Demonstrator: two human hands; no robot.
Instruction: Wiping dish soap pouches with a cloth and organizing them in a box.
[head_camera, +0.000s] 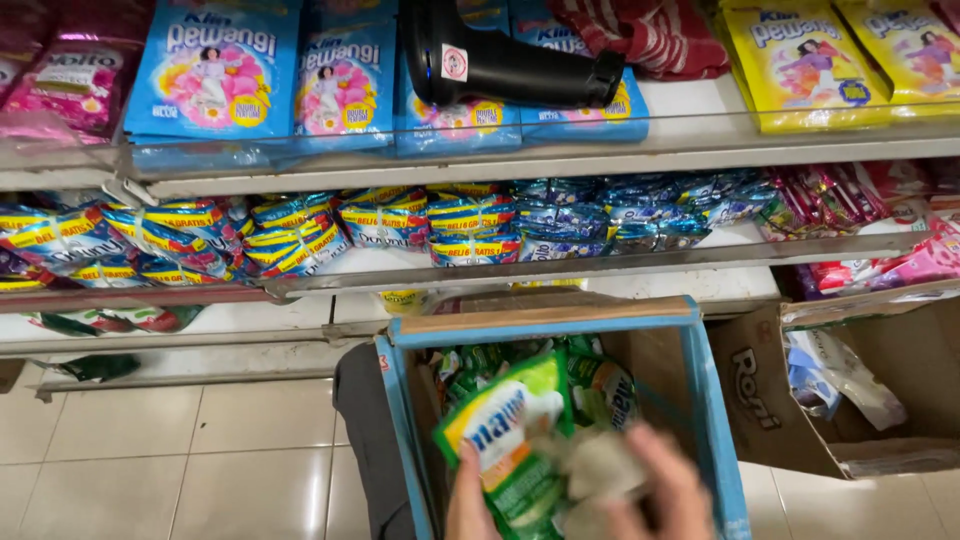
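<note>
My left hand grips the lower edge of a green and yellow sachet pack, thumb up its front, fingers closed behind it. My right hand is blurred just beside it, fingers curled loosely around some pale crumpled wrapping; how firmly it holds I cannot tell. Both hands are over the blue-edged cardboard box, which holds more green sachets. To the right of it stands an open brown carton with plastic bags inside. Left of the box is pale tiled floor. Beyond, the middle shelf carries rows of small blue and yellow sachets. On the top shelf lie large blue pouches, yellow pouches, a red striped cloth and a black handheld scanner.
</note>
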